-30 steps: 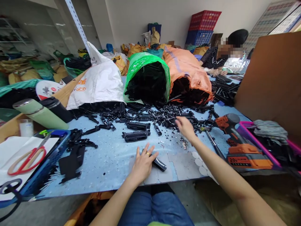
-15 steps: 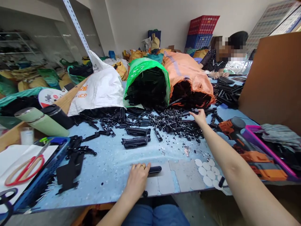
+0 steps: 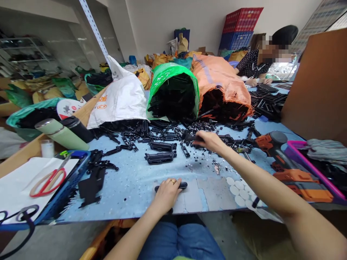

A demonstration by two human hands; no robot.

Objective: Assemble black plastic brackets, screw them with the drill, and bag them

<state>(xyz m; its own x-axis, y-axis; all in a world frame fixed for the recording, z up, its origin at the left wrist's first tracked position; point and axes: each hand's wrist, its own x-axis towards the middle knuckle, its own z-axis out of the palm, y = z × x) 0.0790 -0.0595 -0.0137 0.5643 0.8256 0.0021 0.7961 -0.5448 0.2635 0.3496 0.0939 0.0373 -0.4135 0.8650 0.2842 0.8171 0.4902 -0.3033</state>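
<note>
My left hand (image 3: 166,195) rests near the table's front edge, fingers curled over a long black plastic part (image 3: 183,186) whose ends stick out on both sides. My right hand (image 3: 208,139) reaches out over the heap of small black parts and screws (image 3: 200,128) in the middle of the table, fingers closed on a black plastic piece (image 3: 189,138). Two longer black assembled parts (image 3: 159,157) lie between the hands, left of the right hand.
White (image 3: 121,97), green (image 3: 173,90) and orange (image 3: 222,86) sacks of black parts lie at the back. An orange cordless drill (image 3: 287,162) and a pink tray (image 3: 311,159) are right. A blue basket (image 3: 65,187), scissors (image 3: 48,178) and bottles (image 3: 65,134) are left. A person (image 3: 260,61) works at the far right.
My right hand drew back from the far right of the heap toward its middle, now gripping a black piece. My left hand closed over the long black part and stayed near the front edge.
</note>
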